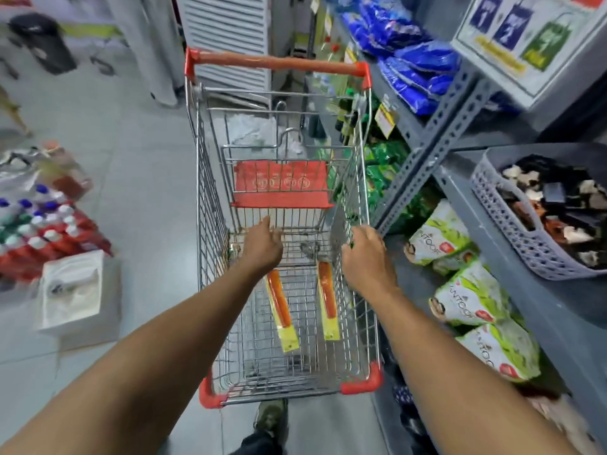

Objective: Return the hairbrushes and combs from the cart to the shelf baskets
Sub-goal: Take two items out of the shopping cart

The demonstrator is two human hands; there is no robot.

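A wire shopping cart (210, 224) with red corners and a red handle stands in front of me. On its floor lie two orange combs in yellow packaging, one on the left (281, 307) and one on the right (327, 298). My left hand (262, 246) reaches into the cart above the left comb, fingers spread, holding nothing. My right hand (366, 257) hovers at the cart's right side wall, fingers curled, and I see nothing in it. A grey lattice basket (519, 238) holding dark and pale items sits on the grey shelf (558, 303) to the right.
Green and white bags (473, 300) are stacked on the lower shelf at right, blue packs (414, 60) higher up. Bottles with red labels (49, 238) and a white box (75, 290) stand on the floor at left. My shoe (271, 418) is behind the cart.
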